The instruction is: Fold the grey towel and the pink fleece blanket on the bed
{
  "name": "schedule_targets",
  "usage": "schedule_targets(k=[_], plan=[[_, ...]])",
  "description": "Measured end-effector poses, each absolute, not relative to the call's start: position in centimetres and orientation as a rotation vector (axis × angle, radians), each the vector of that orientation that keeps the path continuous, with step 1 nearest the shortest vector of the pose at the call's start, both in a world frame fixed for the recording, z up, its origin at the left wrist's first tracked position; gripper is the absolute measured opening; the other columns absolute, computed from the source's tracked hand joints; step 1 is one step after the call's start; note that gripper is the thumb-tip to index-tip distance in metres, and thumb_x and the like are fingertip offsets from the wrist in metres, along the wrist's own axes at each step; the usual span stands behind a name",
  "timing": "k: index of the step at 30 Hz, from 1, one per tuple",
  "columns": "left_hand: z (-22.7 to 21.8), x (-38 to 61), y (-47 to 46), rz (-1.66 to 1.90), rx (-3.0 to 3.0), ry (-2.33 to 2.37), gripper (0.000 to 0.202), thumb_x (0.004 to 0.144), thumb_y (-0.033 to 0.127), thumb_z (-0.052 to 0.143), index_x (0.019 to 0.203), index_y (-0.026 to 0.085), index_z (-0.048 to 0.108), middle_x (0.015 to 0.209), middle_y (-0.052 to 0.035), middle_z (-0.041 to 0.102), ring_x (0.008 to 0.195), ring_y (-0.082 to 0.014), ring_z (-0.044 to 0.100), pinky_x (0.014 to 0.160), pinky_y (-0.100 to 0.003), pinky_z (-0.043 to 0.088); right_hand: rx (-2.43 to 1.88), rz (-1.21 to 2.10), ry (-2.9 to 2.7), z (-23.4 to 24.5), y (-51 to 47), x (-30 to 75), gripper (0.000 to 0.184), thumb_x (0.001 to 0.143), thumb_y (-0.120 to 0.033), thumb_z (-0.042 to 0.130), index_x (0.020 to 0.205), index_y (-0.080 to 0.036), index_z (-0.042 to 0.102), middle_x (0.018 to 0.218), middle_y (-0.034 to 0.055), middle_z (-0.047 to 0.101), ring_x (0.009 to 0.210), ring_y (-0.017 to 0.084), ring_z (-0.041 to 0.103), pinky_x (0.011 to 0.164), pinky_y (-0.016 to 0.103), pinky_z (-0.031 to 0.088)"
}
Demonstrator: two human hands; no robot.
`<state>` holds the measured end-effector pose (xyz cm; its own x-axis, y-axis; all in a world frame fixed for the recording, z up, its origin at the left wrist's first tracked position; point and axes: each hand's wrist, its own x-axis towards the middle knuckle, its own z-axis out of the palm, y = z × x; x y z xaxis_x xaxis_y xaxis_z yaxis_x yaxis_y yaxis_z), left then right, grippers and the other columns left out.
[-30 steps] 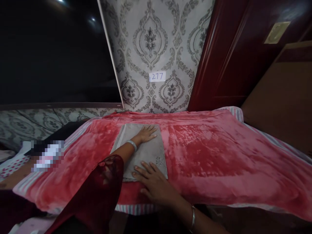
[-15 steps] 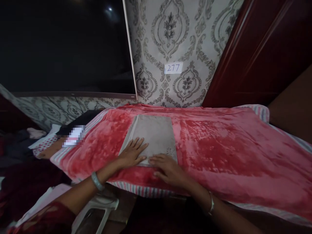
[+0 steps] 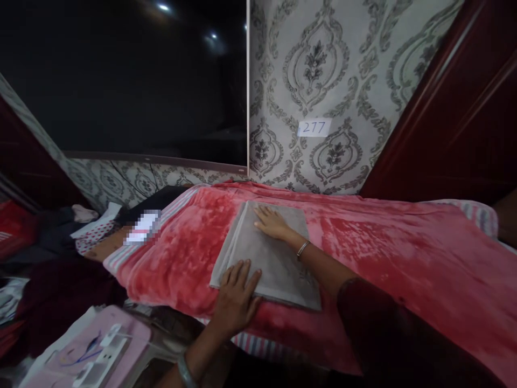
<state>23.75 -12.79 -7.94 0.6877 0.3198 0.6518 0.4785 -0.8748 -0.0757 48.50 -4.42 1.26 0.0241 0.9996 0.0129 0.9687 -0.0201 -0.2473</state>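
A folded grey cloth (image 3: 278,264) lies on a red plush blanket (image 3: 363,242), its layers showing along the left edge. My left hand (image 3: 238,293) rests on the cloth's near left corner, fingers spread. Toward the far left corner, my right hand (image 3: 272,222) lies flat on the cloth with its fingers stretched out. Neither hand grips anything. What is under the blanket is hidden.
A large dark television screen (image 3: 141,81) and a patterned wall with a paper marked 277 (image 3: 314,127) stand behind the blanket. At lower left is a pink surface with a white power strip (image 3: 103,355). Clothes (image 3: 56,307) are heaped on the left.
My right hand has moved from the cloth's near edge to its far left part. My left hand has come back to the near left corner. The view has shifted left.
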Motion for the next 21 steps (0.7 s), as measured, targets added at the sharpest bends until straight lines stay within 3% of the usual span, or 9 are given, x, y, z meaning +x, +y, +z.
schedule_targets(k=[8, 13, 15, 18, 21], plan=[[-8.3, 23.6, -13.1, -1.193, -2.617, -0.606, 0.045, 0.089, 0.022, 0.054, 0.133, 0.018, 0.061, 0.143, -0.0153, 0.06, 0.136, -0.0317, 0.049, 0.108, -0.048, 0.039, -2.091, 0.201, -2.17, -1.9, 1.2, 47.1, 0.064, 0.106, -0.051, 0.023, 0.163, -0.023, 0.023, 0.17, 0.0059, 0.012, 0.157, 0.024, 0.008, 0.124, 0.055, 0.006], [-8.4, 23.4, -13.0, -1.173, -2.603, -0.56, 0.047, 0.088, 0.021, 0.055, 0.134, 0.015, 0.06, 0.142, -0.0171, 0.061, 0.138, -0.0323, 0.048, 0.107, -0.048, 0.04, -2.156, 0.147, -2.112, -1.8, 2.8, 48.5, 0.065, 0.105, -0.051, 0.025, 0.163, -0.022, 0.022, 0.169, 0.0078, 0.018, 0.156, 0.026, 0.015, 0.124, 0.054, 0.006], [-8.0, 23.3, -12.9, -1.186, -2.61, -0.537, 0.044, 0.089, 0.023, 0.055, 0.132, 0.015, 0.061, 0.141, -0.0162, 0.062, 0.137, -0.0312, 0.049, 0.105, -0.047, 0.042, -2.212, 0.156, -2.066, -1.2, 3.5, 49.1, 0.062, 0.105, -0.048, 0.028, 0.162, -0.023, 0.026, 0.167, 0.0098, 0.026, 0.153, 0.028, 0.024, 0.123, 0.055, 0.011], [-7.3, 22.9, -12.5, -1.217, -2.644, -0.611, 0.034, 0.092, 0.023, 0.055, 0.124, 0.022, 0.067, 0.138, -0.0103, 0.065, 0.131, -0.0269, 0.055, 0.1, -0.042, 0.048, -2.278, 0.19, -2.027, -0.2, 4.7, 50.4, 0.054, 0.104, -0.04, 0.036, 0.155, -0.023, 0.043, 0.157, 0.0135, 0.045, 0.142, 0.032, 0.044, 0.117, 0.055, 0.028], [-7.1, 22.1, -11.3, -1.207, -2.589, -1.021, 0.036, 0.091, 0.03, 0.058, 0.126, 0.026, 0.067, 0.144, -0.0104, 0.06, 0.13, -0.0321, 0.055, 0.098, -0.049, 0.05, -2.302, 0.254, -2.029, 0.8, 5.9, 51.7, 0.044, 0.099, -0.033, 0.049, 0.14, -0.022, 0.06, 0.145, 0.0144, 0.058, 0.129, 0.032, 0.056, 0.106, 0.047, 0.043]])
